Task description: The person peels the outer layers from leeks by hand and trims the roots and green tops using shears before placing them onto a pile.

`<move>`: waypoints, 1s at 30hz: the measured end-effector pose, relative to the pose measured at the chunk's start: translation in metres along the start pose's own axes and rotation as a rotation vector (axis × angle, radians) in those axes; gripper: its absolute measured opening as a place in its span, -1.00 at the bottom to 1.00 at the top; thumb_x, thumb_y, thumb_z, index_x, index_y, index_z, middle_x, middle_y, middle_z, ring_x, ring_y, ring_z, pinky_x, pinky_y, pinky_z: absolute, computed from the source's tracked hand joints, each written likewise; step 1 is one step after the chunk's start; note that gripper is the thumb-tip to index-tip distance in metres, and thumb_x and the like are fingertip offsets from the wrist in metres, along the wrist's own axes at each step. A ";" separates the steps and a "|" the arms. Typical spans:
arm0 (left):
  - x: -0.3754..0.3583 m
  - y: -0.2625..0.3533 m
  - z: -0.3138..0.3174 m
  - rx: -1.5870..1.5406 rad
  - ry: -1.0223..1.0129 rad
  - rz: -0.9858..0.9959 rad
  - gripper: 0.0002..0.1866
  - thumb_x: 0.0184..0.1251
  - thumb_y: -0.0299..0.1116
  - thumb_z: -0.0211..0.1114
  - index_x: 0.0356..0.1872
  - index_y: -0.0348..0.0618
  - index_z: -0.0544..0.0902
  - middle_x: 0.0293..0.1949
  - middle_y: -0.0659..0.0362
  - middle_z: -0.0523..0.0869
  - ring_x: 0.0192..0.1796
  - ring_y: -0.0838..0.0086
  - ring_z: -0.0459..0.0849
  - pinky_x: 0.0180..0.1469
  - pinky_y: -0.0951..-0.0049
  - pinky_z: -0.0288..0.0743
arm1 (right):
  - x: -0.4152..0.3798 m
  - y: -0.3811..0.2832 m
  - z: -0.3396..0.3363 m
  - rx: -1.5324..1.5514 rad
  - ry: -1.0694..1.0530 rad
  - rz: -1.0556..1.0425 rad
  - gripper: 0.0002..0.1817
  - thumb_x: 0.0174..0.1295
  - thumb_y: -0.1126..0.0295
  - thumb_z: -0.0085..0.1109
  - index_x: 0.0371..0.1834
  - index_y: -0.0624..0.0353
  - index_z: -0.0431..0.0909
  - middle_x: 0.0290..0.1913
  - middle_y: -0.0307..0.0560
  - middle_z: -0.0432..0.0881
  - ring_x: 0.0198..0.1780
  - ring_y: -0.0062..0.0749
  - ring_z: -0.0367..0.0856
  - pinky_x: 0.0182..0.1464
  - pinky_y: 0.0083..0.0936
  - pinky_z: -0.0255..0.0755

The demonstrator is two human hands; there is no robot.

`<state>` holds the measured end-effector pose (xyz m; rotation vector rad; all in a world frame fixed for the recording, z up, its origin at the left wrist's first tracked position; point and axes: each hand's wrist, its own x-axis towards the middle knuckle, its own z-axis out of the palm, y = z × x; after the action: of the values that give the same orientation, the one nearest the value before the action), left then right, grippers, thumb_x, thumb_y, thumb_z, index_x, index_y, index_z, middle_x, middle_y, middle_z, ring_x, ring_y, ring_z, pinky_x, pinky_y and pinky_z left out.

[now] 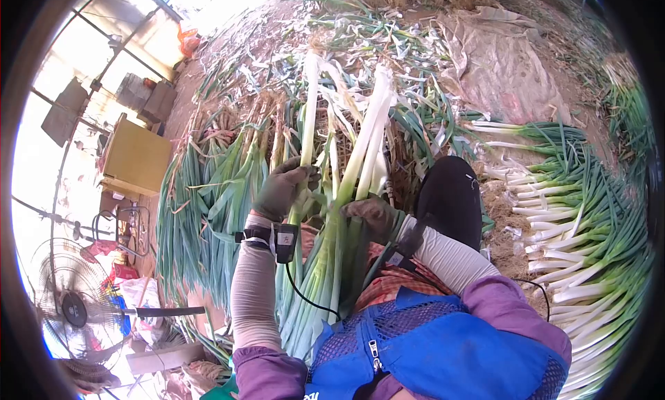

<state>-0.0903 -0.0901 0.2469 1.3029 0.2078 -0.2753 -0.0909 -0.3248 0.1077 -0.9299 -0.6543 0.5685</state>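
In the middle of the head view my left hand [282, 189], in a dark glove, is closed round the lower white part of a long green onion [309, 116]. To its right, my gloved right hand [377, 218] grips several thicker green onions [367, 133] where white turns to green. Their white root ends point away from me, and the green leaves [318, 282] hang down over my lap. My right thumb and part of its fingers are hidden behind the stalks. A few thinner stalks stand between the two hands.
Untrimmed green onions [215, 185] are heaped on the left. White-stemmed ones [561, 241] lie in a long row on the right. Peeled leaves litter the ground ahead, near a plastic sheet [502, 67]. A fan [73, 306] and a yellowish box [135, 157] stand at the left.
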 end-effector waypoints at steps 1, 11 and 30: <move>-0.002 -0.001 0.004 -0.048 -0.019 -0.004 -0.64 0.42 -0.43 0.22 0.16 -0.40 0.52 -0.04 0.04 0.71 0.01 0.36 0.70 0.10 0.37 0.58 | 0.001 0.000 0.003 0.068 0.034 0.050 -0.73 0.46 0.27 0.06 -0.15 0.25 0.66 -0.16 -0.05 0.72 -0.12 -0.41 0.66 0.03 -0.41 0.52; 0.001 -0.009 0.033 0.022 0.039 -0.052 -0.66 0.46 -0.43 0.15 0.18 -0.33 0.53 -0.09 0.19 0.71 -0.14 0.56 0.70 -0.11 0.60 0.57 | 0.021 -0.024 0.015 -0.019 -0.069 0.082 -0.72 0.37 0.20 0.17 -0.20 0.22 0.66 -0.29 -0.22 0.66 -0.23 -0.52 0.59 -0.08 -0.48 0.49; -0.002 0.003 0.045 0.664 0.125 0.127 -0.42 0.13 -0.37 0.47 0.14 -0.37 0.45 -0.24 0.15 0.68 -0.18 0.51 0.64 -0.12 0.44 0.57 | 0.044 -0.080 0.055 -0.810 -0.139 0.235 -0.29 0.13 -0.06 0.34 0.21 0.24 0.48 -0.12 0.19 0.70 -0.06 -0.01 0.72 0.03 -0.21 0.55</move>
<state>-0.0911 -0.1324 0.2614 1.9865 0.1408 -0.1555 -0.0881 -0.3031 0.2123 -1.7529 -0.9319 0.5839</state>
